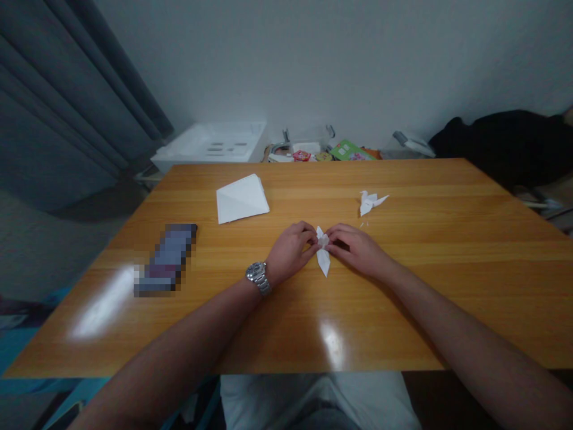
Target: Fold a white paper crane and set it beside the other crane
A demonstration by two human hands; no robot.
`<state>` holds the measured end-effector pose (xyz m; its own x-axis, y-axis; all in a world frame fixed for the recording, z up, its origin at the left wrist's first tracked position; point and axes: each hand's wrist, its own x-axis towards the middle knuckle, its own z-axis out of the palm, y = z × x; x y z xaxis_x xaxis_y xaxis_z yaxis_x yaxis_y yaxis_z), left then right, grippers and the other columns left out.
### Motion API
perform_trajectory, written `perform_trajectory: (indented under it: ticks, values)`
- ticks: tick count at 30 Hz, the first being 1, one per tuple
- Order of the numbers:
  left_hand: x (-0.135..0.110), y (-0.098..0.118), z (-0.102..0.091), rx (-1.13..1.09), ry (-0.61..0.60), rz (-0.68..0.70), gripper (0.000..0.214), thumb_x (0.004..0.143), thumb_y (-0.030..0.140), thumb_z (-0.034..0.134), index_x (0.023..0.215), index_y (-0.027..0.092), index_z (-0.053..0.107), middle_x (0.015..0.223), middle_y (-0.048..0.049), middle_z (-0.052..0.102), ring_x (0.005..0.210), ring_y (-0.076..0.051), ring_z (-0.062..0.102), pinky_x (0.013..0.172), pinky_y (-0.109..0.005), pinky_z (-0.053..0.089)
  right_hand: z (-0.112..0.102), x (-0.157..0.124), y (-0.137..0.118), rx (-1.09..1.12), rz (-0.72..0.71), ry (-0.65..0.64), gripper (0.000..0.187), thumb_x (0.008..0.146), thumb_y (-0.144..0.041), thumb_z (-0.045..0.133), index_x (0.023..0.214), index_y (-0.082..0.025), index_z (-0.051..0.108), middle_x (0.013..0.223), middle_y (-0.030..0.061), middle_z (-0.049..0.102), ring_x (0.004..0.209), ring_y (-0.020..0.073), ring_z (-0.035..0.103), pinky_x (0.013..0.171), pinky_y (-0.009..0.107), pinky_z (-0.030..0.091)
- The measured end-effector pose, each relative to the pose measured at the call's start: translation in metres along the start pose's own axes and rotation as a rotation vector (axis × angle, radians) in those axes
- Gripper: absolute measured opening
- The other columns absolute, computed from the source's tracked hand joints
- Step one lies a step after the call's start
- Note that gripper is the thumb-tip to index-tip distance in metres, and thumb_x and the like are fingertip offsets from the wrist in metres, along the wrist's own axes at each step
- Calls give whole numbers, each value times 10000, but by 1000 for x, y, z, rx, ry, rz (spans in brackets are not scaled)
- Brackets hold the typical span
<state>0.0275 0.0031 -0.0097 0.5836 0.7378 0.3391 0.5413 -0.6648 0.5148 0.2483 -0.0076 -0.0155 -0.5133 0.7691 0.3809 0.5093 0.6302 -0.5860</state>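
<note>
Folded paper: here it is, the white piece (323, 253), just right of centre in the frame, between my 2 hands and over the tabletop (447, 239).
Left hand: thumb and fingers (293, 248) pinched onto the left edge, gripping it.
Right hand: a matching pinch (353, 246) on the right edge, so that's 2 grips at once.
Folding so far: well along, I'd judge; there are 2 narrow points, and the middle looks spread between my fingertips. No head bend or set wings that I can make out, so shaping seems unfinished.
Finished look: 1 paper bird (369, 202) sits upper right of the piece, fully shaped.
Unfolded stock: a paper stack (242, 200), upper left of centre, lies flat.
Long axis: up and down the frame, leaning slightly; the longer point aims at the bottom edge, the shorter upward.
</note>
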Motion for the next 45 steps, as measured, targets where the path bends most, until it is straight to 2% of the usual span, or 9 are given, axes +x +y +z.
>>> perform_trajectory:
  ticks: [5, 13, 20, 27, 30, 34, 39, 45]
  values:
    - [1, -1, 2, 37, 2, -16, 124, 941, 254, 599, 876, 181, 676, 1162, -80, 642, 1072, -226, 600, 993, -392, 480, 1, 2, -1, -1, 36, 17, 80, 924, -207, 623, 861, -194, 670, 1002, 95, 677, 939, 228, 633, 841, 405, 528]
    - [3, -1, 4, 50, 8, -30, 135, 927, 259, 613, 835, 182, 675, 1166, -66, 653, 1049, -223, 608, 979, -396, 478, 5, 3, -4, -27, 95, 48, 99, 932, -221, 600, 855, -195, 656, 955, 86, 673, 905, 224, 628, 831, 389, 512]
    - [5, -1, 3, 62, 19, -53, 100, 921, 273, 630, 873, 188, 610, 960, -53, 656, 919, -206, 610, 852, -355, 487, 7, 4, -9, 24, 224, 112, 47, 882, -235, 651, 902, -216, 613, 837, 20, 678, 742, 186, 623, 677, 310, 480]
    - [7, 1, 2, 51, 24, -91, 99, 912, 253, 629, 875, 199, 555, 891, -37, 642, 839, -198, 592, 772, -332, 471, 14, 2, -3, 172, 259, 178, 173, 873, -268, 671, 1002, -243, 559, 951, 27, 697, 829, 196, 677, 741, 342, 543]
    - [6, 1, 2, 49, 20, -76, 75, 932, 255, 610, 905, 196, 573, 911, -39, 652, 857, -202, 595, 787, -339, 474, 14, 3, -2, 125, 228, 167, 153, 885, -258, 666, 1016, -238, 589, 947, 37, 693, 846, 206, 671, 762, 362, 546]
    - [4, -1, 1, 37, 17, -59, 88, 955, 281, 592, 968, 196, 610, 966, -44, 667, 913, -210, 610, 842, -357, 486, 9, 5, -4, -30, 118, 141, 82, 923, -267, 641, 982, -216, 666, 969, 77, 669, 913, 236, 644, 813, 404, 536]
    - [2, -3, 1, -14, 39, -61, 110, 966, 271, 584, 1009, 197, 654, 1085, -58, 649, 1018, -199, 620, 936, -344, 500, 6, 1, -4, -122, 20, 115, 178, 944, -268, 617, 1090, -214, 703, 1090, 118, 640, 1022, 264, 619, 909, 459, 532]
    - [3, -2, -2, 39, 28, -84, 164, 986, 274, 564, 993, 183, 700, 1058, -62, 654, 964, -188, 627, 884, -320, 517, 7, -3, -3, -249, -24, 61, 270, 960, -299, 600, 1185, -211, 719, 1219, 144, 635, 1133, 289, 595, 985, 497, 514]
